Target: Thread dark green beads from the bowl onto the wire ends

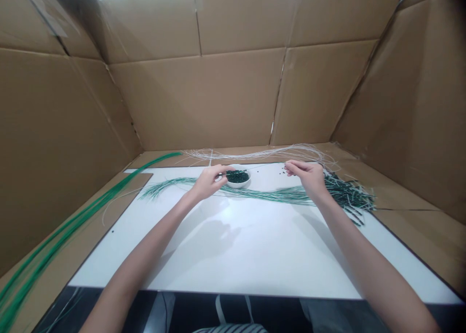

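Observation:
A white bowl [249, 181] full of small dark green beads [237, 177] stands near the back of the white board. At its left edge my left hand [210, 181] is closed in a pinch around a thin wire that carries dark beads, above the bowl. The thin wire [265, 166] runs off to the right, where the fingertips of my right hand [308, 175] pinch it. Its exact ends are too fine to make out. Below both hands lies a bundle of green wires [269, 195], ending at the right in a cluster of beaded stems [351, 194].
Long green strands [83, 214] trail along the left side on cardboard. White wires [255, 154] lie loosely behind the white board [233, 255]. A few stray beads are scattered on it. Cardboard walls [236, 95] enclose the back and both sides.

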`<action>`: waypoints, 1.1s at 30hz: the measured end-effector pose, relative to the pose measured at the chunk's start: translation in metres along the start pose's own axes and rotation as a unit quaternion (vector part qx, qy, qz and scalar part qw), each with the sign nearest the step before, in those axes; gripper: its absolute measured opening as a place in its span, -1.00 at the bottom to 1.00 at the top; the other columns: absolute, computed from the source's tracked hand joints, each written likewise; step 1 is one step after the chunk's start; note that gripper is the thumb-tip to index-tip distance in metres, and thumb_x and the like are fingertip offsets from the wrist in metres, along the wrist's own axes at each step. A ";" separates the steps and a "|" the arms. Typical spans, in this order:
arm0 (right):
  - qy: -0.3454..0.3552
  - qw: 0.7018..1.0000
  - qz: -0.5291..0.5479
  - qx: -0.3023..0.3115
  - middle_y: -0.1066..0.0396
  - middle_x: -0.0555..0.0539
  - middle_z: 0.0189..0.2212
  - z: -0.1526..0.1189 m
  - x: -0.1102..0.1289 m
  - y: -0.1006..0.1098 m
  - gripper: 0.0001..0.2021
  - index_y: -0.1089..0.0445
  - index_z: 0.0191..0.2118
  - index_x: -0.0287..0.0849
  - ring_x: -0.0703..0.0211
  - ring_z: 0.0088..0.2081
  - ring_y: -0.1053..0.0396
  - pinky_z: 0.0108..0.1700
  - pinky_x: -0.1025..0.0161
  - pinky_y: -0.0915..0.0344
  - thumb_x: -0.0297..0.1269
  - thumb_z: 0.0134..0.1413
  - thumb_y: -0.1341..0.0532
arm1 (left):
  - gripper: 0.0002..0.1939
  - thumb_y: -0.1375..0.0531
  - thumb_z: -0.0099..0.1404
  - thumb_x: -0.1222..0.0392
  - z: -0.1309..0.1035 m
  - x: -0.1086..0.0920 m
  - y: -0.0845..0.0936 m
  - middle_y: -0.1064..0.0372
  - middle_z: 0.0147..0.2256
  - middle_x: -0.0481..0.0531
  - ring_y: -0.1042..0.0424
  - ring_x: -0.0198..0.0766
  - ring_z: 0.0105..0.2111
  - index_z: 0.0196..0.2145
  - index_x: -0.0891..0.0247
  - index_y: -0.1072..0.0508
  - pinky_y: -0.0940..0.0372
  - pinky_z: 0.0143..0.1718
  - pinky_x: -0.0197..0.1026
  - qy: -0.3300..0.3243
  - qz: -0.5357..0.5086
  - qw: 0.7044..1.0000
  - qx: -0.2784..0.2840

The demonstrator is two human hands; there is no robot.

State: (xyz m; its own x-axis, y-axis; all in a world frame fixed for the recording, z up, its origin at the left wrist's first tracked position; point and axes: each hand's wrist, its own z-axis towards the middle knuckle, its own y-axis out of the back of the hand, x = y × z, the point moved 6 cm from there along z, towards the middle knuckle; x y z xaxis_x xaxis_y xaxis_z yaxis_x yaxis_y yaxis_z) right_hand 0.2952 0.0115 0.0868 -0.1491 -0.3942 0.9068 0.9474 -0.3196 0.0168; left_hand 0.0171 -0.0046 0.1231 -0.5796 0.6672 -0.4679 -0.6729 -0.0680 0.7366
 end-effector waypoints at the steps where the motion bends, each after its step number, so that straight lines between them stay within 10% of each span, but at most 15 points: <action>1: 0.001 1.000 0.001 -0.001 -0.41 0.00 -0.62 0.000 0.000 0.000 -0.80 -0.48 -0.49 -0.24 0.27 -0.58 -0.32 -0.45 0.26 -0.34 -0.21 -0.30 -0.32 | -0.63 0.02 0.09 0.36 0.000 -0.001 0.000 -0.32 -0.43 -0.07 -0.13 -0.44 -0.56 -0.18 0.22 -0.43 -0.09 -0.44 -0.37 -0.007 0.006 1.000 0.007; 16: 0.003 1.000 -0.008 0.011 -0.42 -0.02 -0.60 0.001 -0.002 -0.004 -0.78 -0.47 -0.48 -0.24 0.25 -0.57 -0.32 -0.45 0.25 -0.32 -0.19 -0.28 -0.30 | -0.65 0.06 0.14 0.32 -0.003 0.002 -0.003 -0.33 -0.37 -0.03 -0.19 -0.39 -0.51 -0.19 0.22 -0.43 -0.12 -0.40 -0.35 0.000 0.039 0.998 0.049; 26: 0.128 0.963 -0.183 0.151 -0.39 0.00 -0.62 -0.002 0.033 -0.089 -0.82 -0.47 -0.51 -0.20 0.25 -0.54 -0.32 -0.38 0.31 -0.22 -0.27 -0.07 -0.15 | -0.63 0.01 0.11 0.28 -0.018 0.091 0.008 -0.40 -0.20 0.06 -0.35 -0.18 -0.19 -0.11 0.26 -0.36 -0.20 -0.15 -0.19 0.104 0.126 0.977 0.136; 33: 0.158 0.954 -0.181 0.179 -0.40 -0.02 -0.59 -0.006 0.023 -0.128 -0.79 -0.46 -0.50 -0.19 0.25 -0.55 -0.31 -0.43 0.33 -0.22 -0.24 -0.04 -0.12 | -0.58 -0.05 0.16 0.14 0.015 0.040 0.002 -0.24 0.02 0.06 -0.23 -0.17 0.01 -0.01 0.23 -0.27 -0.18 -0.03 -0.18 0.053 -0.017 0.996 0.065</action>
State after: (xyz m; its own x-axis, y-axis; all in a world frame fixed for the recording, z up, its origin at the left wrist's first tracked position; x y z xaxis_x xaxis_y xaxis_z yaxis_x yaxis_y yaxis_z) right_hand 0.1690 0.0379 0.1030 -0.5088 -0.5727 0.6428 0.8456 -0.1921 0.4981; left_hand -0.0005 0.0332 0.1132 -0.6073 0.5847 -0.5378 -0.6320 0.0546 0.7731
